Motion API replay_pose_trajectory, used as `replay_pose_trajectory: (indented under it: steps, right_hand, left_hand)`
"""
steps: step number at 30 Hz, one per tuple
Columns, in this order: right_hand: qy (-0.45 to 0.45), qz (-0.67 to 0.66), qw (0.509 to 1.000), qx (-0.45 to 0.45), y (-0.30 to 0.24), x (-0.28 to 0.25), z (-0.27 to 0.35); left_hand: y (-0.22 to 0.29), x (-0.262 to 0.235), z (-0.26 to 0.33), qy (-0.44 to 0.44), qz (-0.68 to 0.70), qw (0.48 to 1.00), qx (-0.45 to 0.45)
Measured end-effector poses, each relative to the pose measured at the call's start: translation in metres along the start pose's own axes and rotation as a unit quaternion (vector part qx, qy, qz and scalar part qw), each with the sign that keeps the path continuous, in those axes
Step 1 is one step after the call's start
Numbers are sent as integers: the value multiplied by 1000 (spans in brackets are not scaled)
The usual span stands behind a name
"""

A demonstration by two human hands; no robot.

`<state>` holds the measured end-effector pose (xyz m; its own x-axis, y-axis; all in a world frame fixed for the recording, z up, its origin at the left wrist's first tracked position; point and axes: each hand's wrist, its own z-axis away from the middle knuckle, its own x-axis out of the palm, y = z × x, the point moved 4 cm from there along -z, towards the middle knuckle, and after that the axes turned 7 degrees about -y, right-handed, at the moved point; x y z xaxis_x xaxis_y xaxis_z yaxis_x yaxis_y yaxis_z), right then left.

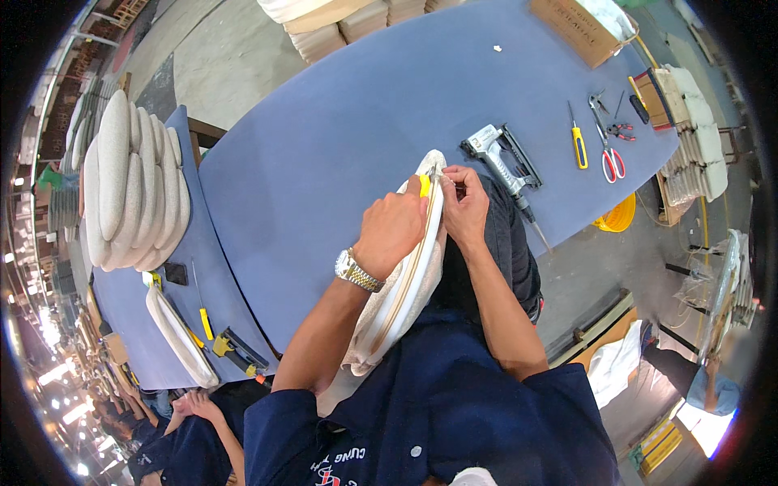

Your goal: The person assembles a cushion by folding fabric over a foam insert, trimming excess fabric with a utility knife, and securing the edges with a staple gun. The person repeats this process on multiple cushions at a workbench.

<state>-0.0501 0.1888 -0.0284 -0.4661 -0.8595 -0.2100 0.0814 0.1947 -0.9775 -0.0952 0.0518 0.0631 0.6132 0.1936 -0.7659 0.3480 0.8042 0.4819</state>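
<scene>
At the upper right of the frame a cardboard box (577,28) holds something white. At centre, a cushion (403,279) stands on edge between the hands, its long axis running from lower left up to upper right. The left hand (391,229) is closed on a yellow tool (424,185) at its rim; the right hand (463,206) pinches the fabric at its top.

Both hands (425,219) on seat pad (401,304)
</scene>
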Motion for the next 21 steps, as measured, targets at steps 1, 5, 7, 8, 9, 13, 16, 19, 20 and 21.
replay_pose_trajectory:
  steps: [1, 5, 7, 8, 9, 13, 16, 19, 20, 21]
  right_hand:
    - [3, 9, 1000, -8, 0, 0, 0]
    - [12, 17, 1000, -19, 4, 0, 1]
    - [18, 16, 999, -32, 6, 2, 1]
    - [17, 19, 999, -37, 6, 3, 1]
    - [16, 22, 999, -42, 6, 4, 2]
    - [14, 15, 999, -39, -3, 10, 3]
    - [11, 26, 999, -30, -6, 8, 5]
    - [9, 34, 999, -25, -8, 0, 7]
    - [9, 36, 999, -23, -8, -3, 8]
    - [11, 37, 999, -26, -9, -5, 7]
  left_hand:
    - [2, 0, 1, 2, -2, 1000, -1]
    - [-1, 2, -1, 4, -2, 1000, 16]
    - [-5, 4, -2, 7, -1, 1000, 28]
    - [-7, 5, -3, 8, -1, 999, 35]
    - [-9, 5, -2, 10, 1, 999, 40]
    - [-18, 6, 4, 17, 4, 999, 47]
    - [-16, 5, 10, 21, 11, 998, 50]
    - [-13, 11, 16, 28, 29, 997, 59]
    - [-11, 13, 17, 32, 36, 997, 64]
    - [-9, 15, 18, 33, 39, 997, 58]
